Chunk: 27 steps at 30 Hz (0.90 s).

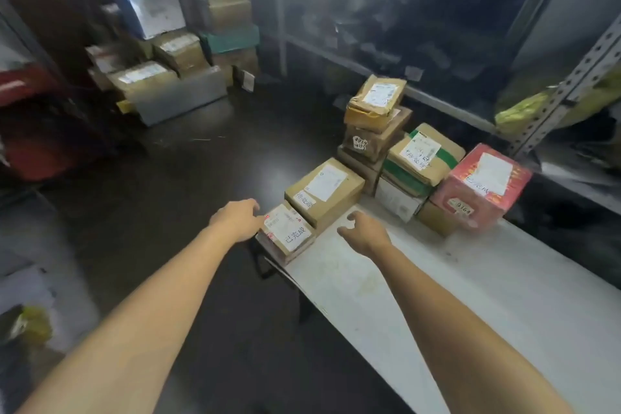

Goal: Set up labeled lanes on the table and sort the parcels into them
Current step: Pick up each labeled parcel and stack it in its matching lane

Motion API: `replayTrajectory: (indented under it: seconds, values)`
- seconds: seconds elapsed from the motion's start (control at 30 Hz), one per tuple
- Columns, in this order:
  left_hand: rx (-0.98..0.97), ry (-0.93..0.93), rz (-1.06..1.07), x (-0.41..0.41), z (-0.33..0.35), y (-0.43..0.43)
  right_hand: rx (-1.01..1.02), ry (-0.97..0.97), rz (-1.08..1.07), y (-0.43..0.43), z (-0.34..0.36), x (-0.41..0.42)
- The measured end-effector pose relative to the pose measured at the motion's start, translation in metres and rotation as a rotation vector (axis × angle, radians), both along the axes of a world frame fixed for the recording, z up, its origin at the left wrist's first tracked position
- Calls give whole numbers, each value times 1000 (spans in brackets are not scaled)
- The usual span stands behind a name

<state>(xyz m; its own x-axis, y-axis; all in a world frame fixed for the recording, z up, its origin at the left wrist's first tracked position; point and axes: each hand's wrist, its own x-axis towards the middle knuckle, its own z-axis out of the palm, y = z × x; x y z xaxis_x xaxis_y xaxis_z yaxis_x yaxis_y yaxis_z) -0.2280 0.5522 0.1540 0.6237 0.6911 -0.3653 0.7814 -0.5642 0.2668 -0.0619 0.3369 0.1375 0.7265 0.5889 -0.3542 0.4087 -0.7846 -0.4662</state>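
Several parcels sit at the far end of a white table (453,296). Nearest is a small flat box (289,233) with a handwritten white label, at the table's corner. Behind it lies a brown box (324,191) with a label. Further back stand a stack of brown boxes (374,121), a green-taped box (425,158) on other parcels, and a red box (480,185). My left hand (237,217) hovers just left of the small flat box, fingers loosely curled, holding nothing. My right hand (363,228) is above the table to its right, fingers loosely curled, empty.
A big pile of parcels (178,40) stands on the dark floor at the back left. A metal shelf upright (571,87) with yellow bags (524,107) rises at the right. Red crates (30,131) sit at the left. More clutter lies at the lower left.
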Motion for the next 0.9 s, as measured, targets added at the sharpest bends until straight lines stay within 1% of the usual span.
replayTrajectory:
  seconds: [0.1, 0.23, 0.47, 0.6, 0.67, 0.77, 0.9]
  values:
    - [-52, 10, -68, 33, -16, 36, 13, 70, -116, 26, -13, 1]
    - [-115, 24, -126, 79, -41, 65, 80, 156, -285, 54, -33, 9]
    - [-153, 60, -249, 150, -73, 76, 260, 294, -608, 90, -68, 54]
    - [-206, 40, -245, 189, -86, 89, 310, 334, -723, 106, -84, 70]
    - [-256, 34, -238, 205, -91, 93, 325, 364, -770, 112, -91, 73]
    - [-339, 35, -287, 234, -108, 103, 355, 384, -841, 122, -102, 78]
    - [-582, 19, -341, 255, -128, 113, 416, 428, -972, 137, -117, 79]
